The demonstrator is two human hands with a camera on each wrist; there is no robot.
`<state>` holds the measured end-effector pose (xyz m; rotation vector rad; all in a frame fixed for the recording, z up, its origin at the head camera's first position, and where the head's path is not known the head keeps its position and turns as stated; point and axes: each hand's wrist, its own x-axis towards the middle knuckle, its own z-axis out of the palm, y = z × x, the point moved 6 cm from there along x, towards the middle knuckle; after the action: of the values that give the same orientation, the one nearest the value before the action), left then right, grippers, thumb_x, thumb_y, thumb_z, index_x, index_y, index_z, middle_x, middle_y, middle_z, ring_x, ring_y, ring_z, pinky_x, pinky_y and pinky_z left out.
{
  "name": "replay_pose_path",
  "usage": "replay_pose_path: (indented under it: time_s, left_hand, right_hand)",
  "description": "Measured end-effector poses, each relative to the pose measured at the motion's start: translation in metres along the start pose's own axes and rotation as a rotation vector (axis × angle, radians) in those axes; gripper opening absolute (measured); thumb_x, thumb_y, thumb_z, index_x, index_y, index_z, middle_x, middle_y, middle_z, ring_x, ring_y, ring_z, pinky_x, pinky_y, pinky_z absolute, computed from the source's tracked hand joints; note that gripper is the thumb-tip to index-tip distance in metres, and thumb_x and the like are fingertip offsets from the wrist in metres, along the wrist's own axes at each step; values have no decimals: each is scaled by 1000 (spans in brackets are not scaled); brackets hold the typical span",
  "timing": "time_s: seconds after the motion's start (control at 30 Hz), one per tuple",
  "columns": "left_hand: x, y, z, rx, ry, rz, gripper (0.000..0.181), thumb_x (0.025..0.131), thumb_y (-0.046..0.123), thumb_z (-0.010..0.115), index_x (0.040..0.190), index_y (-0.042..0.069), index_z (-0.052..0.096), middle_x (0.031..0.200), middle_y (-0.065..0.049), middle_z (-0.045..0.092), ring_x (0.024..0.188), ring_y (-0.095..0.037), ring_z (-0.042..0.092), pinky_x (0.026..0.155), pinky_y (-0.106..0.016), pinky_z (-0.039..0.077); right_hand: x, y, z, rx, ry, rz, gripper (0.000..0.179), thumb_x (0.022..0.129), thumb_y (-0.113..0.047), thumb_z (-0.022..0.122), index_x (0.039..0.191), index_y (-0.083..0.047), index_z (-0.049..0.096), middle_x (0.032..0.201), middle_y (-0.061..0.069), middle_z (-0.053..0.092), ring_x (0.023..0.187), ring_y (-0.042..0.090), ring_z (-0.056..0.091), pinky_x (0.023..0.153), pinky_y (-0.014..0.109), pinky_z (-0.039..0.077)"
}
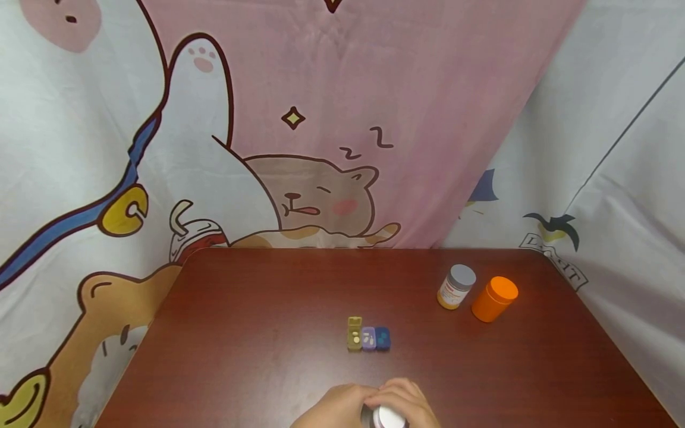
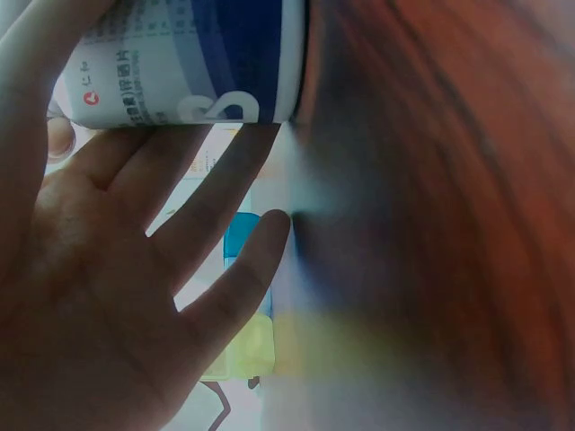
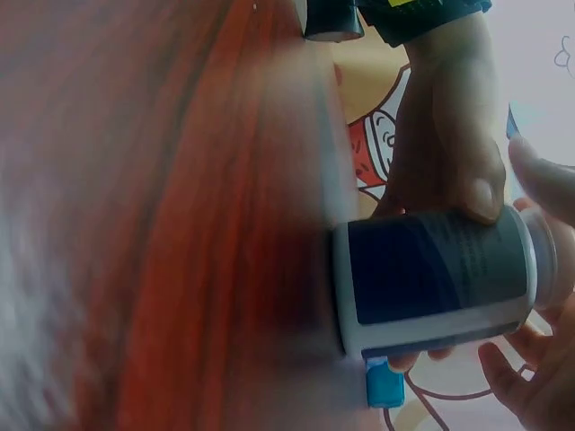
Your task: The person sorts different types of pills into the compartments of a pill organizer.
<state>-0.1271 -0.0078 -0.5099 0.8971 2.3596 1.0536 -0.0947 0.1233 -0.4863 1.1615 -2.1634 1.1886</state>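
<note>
A white pill bottle (image 3: 440,287) with a dark blue label stands on the table, right below my chest. My left hand (image 1: 339,405) grips its body, the thumb lying across the label in the right wrist view. My right hand (image 1: 408,399) curls its fingers and thumb round the white cap (image 1: 388,418) on top. Beyond both hands sits a small pill box (image 1: 368,339) with yellow, purple and blue compartments. The yellow compartment's lid (image 1: 355,321) stands up, and pale pills show inside. White pills show in the purple one and blue pieces in the blue one.
A bottle with a grey lid (image 1: 461,278) stands at the back right of the dark red wooden table (image 1: 257,309). Beside it is an orange bottle (image 1: 495,299). A printed cartoon curtain (image 1: 417,77) hangs behind the table's far edge.
</note>
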Motion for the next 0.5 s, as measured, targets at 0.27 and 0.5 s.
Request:
replay_pose_path:
  time_s: [0.27, 0.5]
  left_hand:
    - [1, -1, 0, 89, -12, -60, 44, 73, 26, 94, 113, 22, 77, 97, 18, 71, 88, 6, 60, 80, -19, 53]
    - [1, -1, 0, 102, -9, -55, 44, 73, 26, 94, 114, 19, 77, 99, 15, 74, 89, 3, 63, 80, -20, 52]
  right_hand:
    - [-5, 10, -7, 306, -187, 108, 62, 84, -12, 85, 141, -10, 60, 130, 2, 66, 120, 16, 53, 94, 31, 47]
    - [-3, 23, -16, 468, -390, 153, 58, 92, -10, 74, 146, -8, 56, 139, 5, 63, 129, 19, 51, 99, 37, 47]
